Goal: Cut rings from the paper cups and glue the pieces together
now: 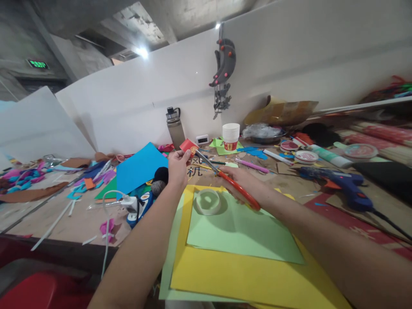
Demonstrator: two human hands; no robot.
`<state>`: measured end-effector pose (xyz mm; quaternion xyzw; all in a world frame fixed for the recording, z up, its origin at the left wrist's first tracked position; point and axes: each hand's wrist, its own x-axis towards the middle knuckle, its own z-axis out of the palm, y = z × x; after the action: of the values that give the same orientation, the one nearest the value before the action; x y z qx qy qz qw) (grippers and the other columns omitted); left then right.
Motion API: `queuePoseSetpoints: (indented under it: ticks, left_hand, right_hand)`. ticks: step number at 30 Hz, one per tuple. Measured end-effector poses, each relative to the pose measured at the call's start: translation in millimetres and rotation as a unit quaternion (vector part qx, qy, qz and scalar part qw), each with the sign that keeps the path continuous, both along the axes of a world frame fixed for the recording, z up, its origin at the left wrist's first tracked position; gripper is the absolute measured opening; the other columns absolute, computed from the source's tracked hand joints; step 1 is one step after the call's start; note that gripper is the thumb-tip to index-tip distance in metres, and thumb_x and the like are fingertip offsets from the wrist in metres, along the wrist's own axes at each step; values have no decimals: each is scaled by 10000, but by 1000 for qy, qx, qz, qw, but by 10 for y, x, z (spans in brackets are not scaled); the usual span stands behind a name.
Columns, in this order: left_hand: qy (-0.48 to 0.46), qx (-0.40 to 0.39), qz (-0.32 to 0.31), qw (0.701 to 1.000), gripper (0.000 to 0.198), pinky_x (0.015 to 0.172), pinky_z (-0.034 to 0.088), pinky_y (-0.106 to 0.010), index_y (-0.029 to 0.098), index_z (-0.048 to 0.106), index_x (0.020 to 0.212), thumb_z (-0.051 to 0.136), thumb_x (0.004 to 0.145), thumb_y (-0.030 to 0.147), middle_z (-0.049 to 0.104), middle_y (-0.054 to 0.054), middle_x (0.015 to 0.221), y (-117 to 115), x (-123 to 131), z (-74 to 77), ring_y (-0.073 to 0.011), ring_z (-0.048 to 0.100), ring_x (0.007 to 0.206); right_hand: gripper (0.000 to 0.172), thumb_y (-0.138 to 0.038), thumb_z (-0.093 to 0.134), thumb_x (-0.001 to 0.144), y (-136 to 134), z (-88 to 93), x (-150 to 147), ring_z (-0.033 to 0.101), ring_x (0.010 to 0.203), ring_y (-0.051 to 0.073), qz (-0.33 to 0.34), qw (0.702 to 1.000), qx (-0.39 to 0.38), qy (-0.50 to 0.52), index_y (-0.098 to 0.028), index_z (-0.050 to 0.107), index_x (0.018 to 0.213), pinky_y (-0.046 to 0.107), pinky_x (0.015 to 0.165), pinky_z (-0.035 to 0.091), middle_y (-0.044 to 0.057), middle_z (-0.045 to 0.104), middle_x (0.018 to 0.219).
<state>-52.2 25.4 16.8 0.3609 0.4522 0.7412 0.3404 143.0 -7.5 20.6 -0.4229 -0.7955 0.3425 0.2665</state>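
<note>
my left hand (178,165) pinches a small red card (189,147) above the table (80,223) — my right hand (240,182) is closed round red-handled scissors (225,178), their blades at the card's edge. below them, a tape roll (208,201) lies on green paper (241,231) over a yellow sheet (225,274).

A stack of paper sheets (244,274) lies at the near edge of the bench (80,221), between the two forearms. A tape roll (208,201) rests on the top sheet's far left corner. Just behind it, the left hand (178,166) holds a small paper cup (189,147). To its right, the scissors (240,191) in the right hand (240,179) reach their blades up to the cup. Further back, a water bottle (174,127) stands against the partition wall (144,98). A small clock (202,139) and a stack of paper cups (231,136) sit to its right. A glue gun (346,184) lies well right of the hands.
</note>
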Motion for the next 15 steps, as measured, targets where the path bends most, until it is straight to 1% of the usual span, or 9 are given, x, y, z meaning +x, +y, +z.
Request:
queuePoseSetpoints:
  ticks: [4,7,10,12,15]
  left_hand:
    - [16,13,2,1000,143,611,417,-183,156,589,706,728,737,166,647,20,676,9,14,-3,-67,548,594]
    - [46,26,8,999,122,616,434,-189,162,589,734,708,761,167,642,17,671,30,-1,-26,-81,561,604]
    - [96,29,16,995,99,564,432,-188,171,590,760,686,783,178,623,27,644,32,-22,-45,-83,543,552]
    - [125,29,28,991,108,517,417,-180,176,586,750,691,778,179,606,36,623,20,-28,-45,-76,513,504]
    - [119,43,33,991,131,491,420,-169,180,587,749,718,753,189,602,35,641,-3,-21,-33,-78,522,519]
  right_hand:
    - [180,-316,477,897,-11,6,-7,490,421,117,6,1000,-29,-5,-209,616,938,225,451,398,-44,503,529]
    - [194,-338,473,901,-8,-2,-14,470,389,111,7,999,-40,-3,-212,609,958,213,406,365,-58,465,492]
    - [207,-368,481,897,5,-14,-14,441,353,107,4,998,-61,-2,-218,605,966,206,369,337,-72,425,447]
    - [205,-380,500,886,12,-16,-10,441,348,108,8,998,-70,4,-223,612,954,209,364,336,-68,431,440]
    - [205,-382,506,882,10,-5,-2,457,358,115,15,997,-78,9,-225,620,948,219,377,360,-54,460,453]
